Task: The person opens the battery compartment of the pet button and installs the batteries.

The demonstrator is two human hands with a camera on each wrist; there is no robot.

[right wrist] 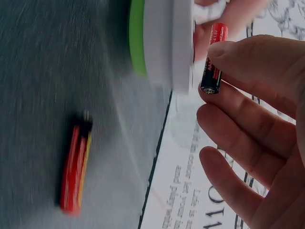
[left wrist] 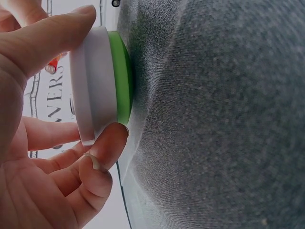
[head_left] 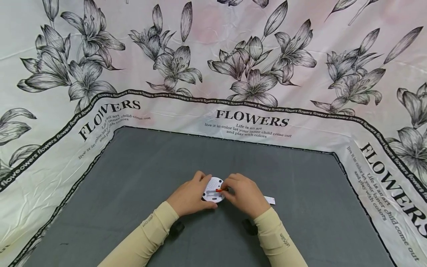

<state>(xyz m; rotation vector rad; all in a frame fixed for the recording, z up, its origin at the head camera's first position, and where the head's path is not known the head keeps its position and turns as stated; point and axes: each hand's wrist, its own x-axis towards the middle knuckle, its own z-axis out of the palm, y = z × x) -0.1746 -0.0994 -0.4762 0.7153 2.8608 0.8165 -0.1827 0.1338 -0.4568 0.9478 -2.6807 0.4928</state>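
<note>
- Head view: the left hand (head_left: pixel 191 194) is curled about the rim of a round white device (head_left: pixel 211 182), thumb and fingers at opposite edges, near the middle of the grey worktop (head_left: pixel 140 178).
- The right hand (head_left: pixel 245 193) pinches a slim red-and-black battery (right wrist: pixel 212 78) with its thumb against the side — the other fingers loosely bent.
- On the device's upward face is an uncovered recessed compartment (head_left: pixel 211 194); the battery is held just above that face, and what the compartment contains is too small to tell.
- A green base (left wrist: pixel 122 78) shows beneath the white body.
- Something red with a black end (right wrist: pixel 75 167) lies blurred on the worktop — well apart from the device.
- A flat white piece (head_left: pixel 270 200) lies beside the right hand.
</note>
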